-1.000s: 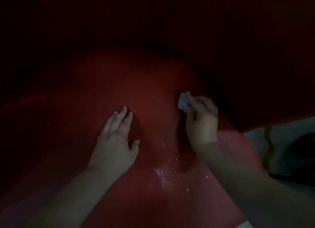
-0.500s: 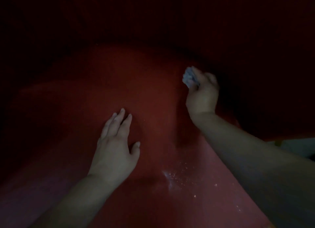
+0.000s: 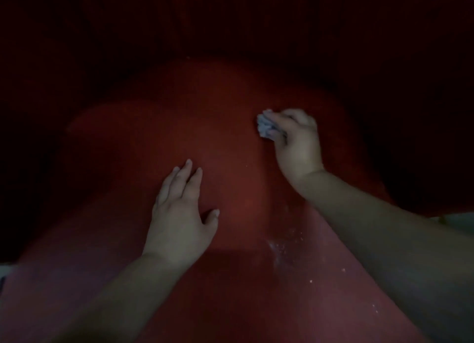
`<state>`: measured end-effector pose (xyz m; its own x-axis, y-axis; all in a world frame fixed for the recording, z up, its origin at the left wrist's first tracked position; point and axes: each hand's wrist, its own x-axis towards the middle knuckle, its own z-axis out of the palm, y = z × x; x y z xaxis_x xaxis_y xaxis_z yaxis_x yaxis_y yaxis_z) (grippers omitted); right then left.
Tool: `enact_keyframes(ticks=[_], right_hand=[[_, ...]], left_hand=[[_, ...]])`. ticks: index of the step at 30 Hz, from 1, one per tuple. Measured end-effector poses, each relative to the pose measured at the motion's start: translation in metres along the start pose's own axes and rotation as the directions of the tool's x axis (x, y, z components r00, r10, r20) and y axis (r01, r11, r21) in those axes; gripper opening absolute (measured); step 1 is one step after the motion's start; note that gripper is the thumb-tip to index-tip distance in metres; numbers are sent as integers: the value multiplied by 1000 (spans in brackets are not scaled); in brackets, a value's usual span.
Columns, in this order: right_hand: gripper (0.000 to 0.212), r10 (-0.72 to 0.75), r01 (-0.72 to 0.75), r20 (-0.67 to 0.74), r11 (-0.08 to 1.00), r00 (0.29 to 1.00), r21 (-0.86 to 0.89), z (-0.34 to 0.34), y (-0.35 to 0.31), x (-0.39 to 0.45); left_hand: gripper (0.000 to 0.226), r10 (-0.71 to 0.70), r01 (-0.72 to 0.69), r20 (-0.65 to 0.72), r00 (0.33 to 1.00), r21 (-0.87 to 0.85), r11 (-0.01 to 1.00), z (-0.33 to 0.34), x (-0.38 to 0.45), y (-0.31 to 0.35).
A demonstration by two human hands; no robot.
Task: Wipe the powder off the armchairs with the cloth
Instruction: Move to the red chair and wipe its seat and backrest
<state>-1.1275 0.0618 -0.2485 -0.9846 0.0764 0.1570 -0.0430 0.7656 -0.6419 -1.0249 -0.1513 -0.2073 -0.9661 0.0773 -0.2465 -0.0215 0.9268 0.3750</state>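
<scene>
Cloth [image 3: 264, 127]: small, soft, light wad, likely best kept bunched; gripped in right hand [image 3: 297, 142] on armchair [image 3: 154, 137] seat. Left hand [image 3: 179, 214] flat beside. Powder [image 3: 278, 247] nearer seat front.

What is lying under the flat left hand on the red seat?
Only the red armchair seat shows around the left hand, which rests flat on it. The white powder specks lie beside it. Whatever is beneath the palm is covered.
</scene>
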Motion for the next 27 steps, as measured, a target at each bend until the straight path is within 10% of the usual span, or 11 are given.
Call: enact_keyframes(ticks=[8, 13, 22, 27], right_hand=[[26, -438, 434, 427, 894, 791, 113, -34, -5, -87], [34, -57, 55, 94, 998, 994, 22, -56, 30, -53], [28, -245, 245, 264, 969, 933, 34, -67, 9, -171], [31, 73, -86, -123, 991, 990, -100, -78, 41, -158]], left_hand=[[81, -8, 11, 53, 999, -58, 998, 6, -42, 2], [79, 20, -10, 95, 995, -105, 994, 12, -63, 11], [78, 77, -74, 118, 990, -31, 997, 20, -64, 9], [77, 113, -113, 134, 985, -8, 994, 21, -66, 12]])
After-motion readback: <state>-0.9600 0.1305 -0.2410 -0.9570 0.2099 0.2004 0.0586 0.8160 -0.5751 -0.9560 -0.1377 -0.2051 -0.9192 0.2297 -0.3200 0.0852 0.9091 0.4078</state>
